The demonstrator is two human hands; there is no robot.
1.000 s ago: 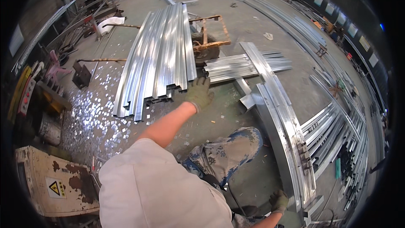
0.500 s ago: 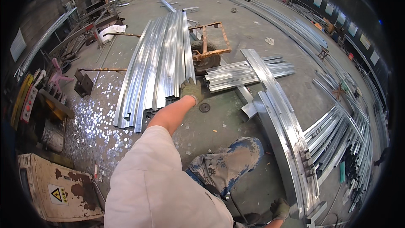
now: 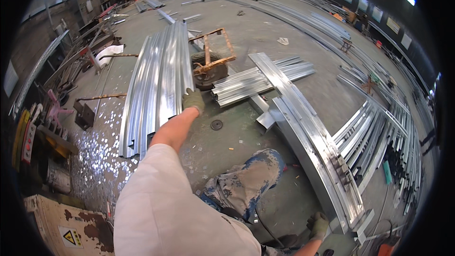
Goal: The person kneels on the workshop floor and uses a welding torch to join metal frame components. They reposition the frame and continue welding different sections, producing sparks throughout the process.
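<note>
My left hand (image 3: 192, 100), in an olive work glove, lies with fingers stretched over the near right edge of a stack of long shiny metal channels (image 3: 159, 73). The stack rests on a rusty two-wheeled cart. Low on the right, my gloved right hand (image 3: 317, 225) hangs beside the near end of a long metal beam (image 3: 310, 161). Its fingers are loosely bent and apart, with nothing visible in them. Whether it touches the beam I cannot tell. A shorter bundle of channels (image 3: 246, 85) lies crosswise under the beam's far part.
The cart's rusty frame (image 3: 220, 42) and tyre (image 3: 208, 77) stick out right of the stack. Small metal scraps (image 3: 102, 149) litter the floor on the left, near a rusty electrical box (image 3: 71, 223). More metal profiles (image 3: 379, 147) lie heaped at right. A dark disc (image 3: 216, 124) lies ahead.
The view has swung a little, so most things sit further left. My left hand stays on the stack's edge. My right hand has risen slightly beside the beam.
</note>
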